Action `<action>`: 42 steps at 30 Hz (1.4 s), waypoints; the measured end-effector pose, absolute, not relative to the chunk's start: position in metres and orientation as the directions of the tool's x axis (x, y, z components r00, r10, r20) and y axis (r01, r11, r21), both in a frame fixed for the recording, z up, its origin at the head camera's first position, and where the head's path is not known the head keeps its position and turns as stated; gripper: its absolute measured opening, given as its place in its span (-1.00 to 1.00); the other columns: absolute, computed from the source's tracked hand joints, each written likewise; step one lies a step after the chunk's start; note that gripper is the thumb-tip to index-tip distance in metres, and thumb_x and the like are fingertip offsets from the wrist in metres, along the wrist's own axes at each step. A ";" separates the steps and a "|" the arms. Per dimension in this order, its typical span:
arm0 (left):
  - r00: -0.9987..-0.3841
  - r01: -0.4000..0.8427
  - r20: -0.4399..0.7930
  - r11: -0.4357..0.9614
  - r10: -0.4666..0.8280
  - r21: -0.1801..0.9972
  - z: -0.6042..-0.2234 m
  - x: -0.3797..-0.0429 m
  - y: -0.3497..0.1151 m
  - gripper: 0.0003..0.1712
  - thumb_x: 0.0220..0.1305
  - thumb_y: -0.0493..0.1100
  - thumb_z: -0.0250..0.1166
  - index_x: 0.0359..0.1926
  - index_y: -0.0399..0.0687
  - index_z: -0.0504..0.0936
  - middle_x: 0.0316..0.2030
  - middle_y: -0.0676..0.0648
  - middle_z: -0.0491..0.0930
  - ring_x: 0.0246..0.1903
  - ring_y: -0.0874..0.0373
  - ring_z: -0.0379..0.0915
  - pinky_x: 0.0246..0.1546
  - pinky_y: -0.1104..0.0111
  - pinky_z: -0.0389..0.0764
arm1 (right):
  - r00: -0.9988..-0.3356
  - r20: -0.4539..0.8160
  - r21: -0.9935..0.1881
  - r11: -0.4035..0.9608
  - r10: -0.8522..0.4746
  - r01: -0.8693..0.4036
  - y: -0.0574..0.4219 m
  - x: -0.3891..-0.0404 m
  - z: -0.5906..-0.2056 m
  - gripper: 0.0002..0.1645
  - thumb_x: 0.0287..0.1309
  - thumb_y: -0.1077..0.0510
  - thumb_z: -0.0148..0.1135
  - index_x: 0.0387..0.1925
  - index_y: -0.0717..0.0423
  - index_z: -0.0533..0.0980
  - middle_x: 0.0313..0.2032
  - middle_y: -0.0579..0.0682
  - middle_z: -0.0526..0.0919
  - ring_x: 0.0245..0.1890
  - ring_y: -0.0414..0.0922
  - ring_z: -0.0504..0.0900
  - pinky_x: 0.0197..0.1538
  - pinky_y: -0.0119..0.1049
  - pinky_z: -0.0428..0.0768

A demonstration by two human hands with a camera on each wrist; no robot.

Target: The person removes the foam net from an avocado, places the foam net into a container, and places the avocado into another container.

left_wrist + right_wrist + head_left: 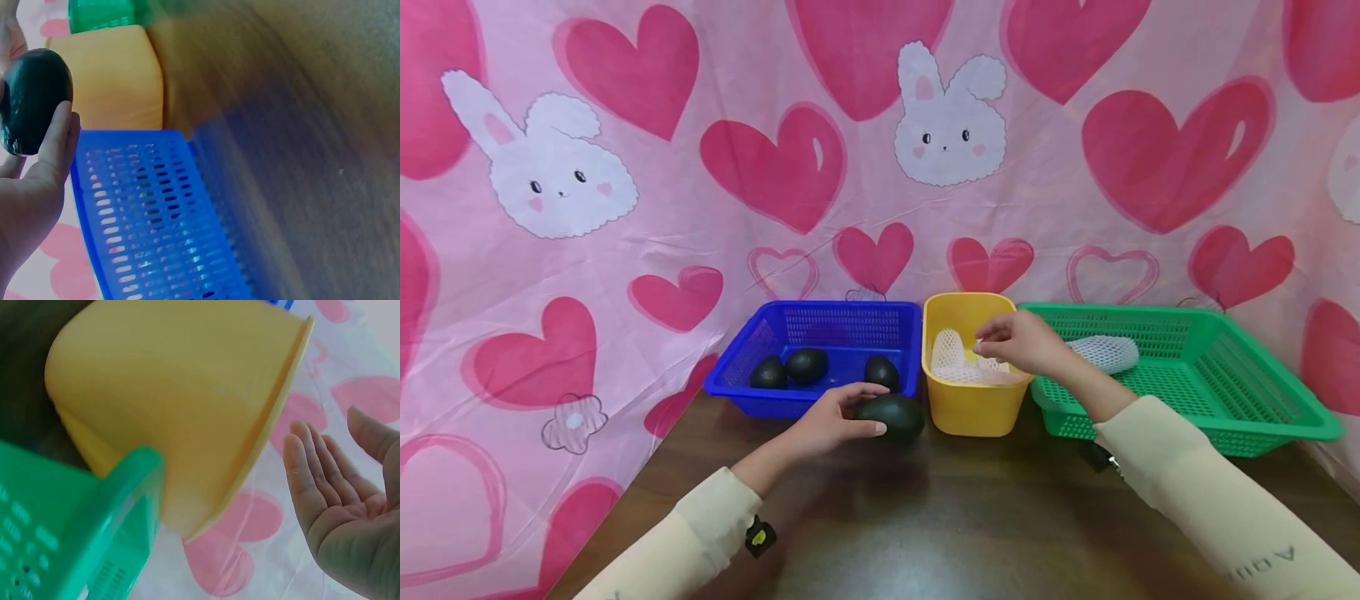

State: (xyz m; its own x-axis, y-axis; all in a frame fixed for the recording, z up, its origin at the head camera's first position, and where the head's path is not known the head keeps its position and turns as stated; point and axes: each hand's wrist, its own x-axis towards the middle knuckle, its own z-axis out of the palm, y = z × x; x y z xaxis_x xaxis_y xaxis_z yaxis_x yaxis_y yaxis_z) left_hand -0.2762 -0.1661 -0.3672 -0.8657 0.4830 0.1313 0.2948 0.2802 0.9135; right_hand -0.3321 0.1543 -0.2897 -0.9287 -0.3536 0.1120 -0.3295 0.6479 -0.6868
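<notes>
My left hand (831, 425) grips a dark green avocado (891, 415) between thumb and fingers, just in front of the blue basket. The left wrist view shows this avocado (37, 100) with the fingertips against its side. More avocados (807, 365) lie inside the blue basket (842, 312). Over the yellow bin (973, 412), my right hand (1026, 342) hangs with its fingers loosely bent. White foam net sleeves (949, 354) fill part of that bin. In the right wrist view, the right hand (350, 506) has an empty palm beside the bin's rim.
To the right stands a green basket (1247, 367) holding one item in a white foam net (1105, 354). The three containers stand side by side on a dark wooden table (955, 517). Behind them hangs a pink cloth (865, 200) with hearts and rabbits.
</notes>
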 end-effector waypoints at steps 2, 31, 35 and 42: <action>-0.869 0.298 0.138 0.280 0.476 0.913 -0.364 -0.277 -0.169 -0.41 0.20 -0.20 0.40 0.24 -0.16 0.47 0.04 -0.18 0.57 -0.10 0.01 0.56 -0.09 0.27 0.58 | -0.933 0.110 -0.731 0.608 -0.343 -0.309 0.151 -0.329 -0.292 -0.60 0.19 0.10 0.34 -0.05 0.33 0.58 -0.26 0.12 0.71 -0.22 0.09 0.68 -0.15 -0.11 0.65; -0.952 0.303 0.273 0.302 0.138 0.904 -0.338 -0.300 -0.206 -0.37 0.15 -0.17 0.44 0.25 -0.08 0.48 0.12 -0.23 0.53 0.04 -0.06 0.53 -0.03 0.19 0.56 | -0.953 -0.022 -0.949 0.306 -0.303 -0.075 0.080 -0.286 -0.325 -0.75 0.21 0.21 0.31 -0.15 0.33 0.61 -0.34 0.10 0.71 -0.29 0.01 0.72 -0.15 -0.10 0.65; -0.958 0.287 0.270 0.296 0.099 0.911 -0.341 -0.306 -0.211 -0.35 0.14 -0.18 0.45 0.26 -0.10 0.47 0.11 -0.24 0.52 0.06 -0.05 0.51 -0.07 0.30 0.56 | -0.954 -0.034 -0.946 0.319 -0.298 -0.066 0.069 -0.282 -0.335 -0.78 0.21 0.22 0.31 -0.18 0.32 0.63 -0.35 0.08 0.71 -0.33 -0.04 0.71 -0.20 -0.16 0.66; -0.955 0.293 0.293 0.307 0.048 0.905 -0.344 -0.315 -0.216 -0.35 0.11 -0.19 0.47 0.23 -0.11 0.48 0.08 -0.26 0.53 0.04 -0.05 0.52 -0.11 0.43 0.51 | -0.956 -0.060 -0.942 0.332 -0.288 -0.041 0.057 -0.277 -0.352 -0.79 0.22 0.23 0.29 -0.20 0.34 0.62 -0.35 0.10 0.71 -0.36 -0.02 0.71 -0.23 -0.15 0.67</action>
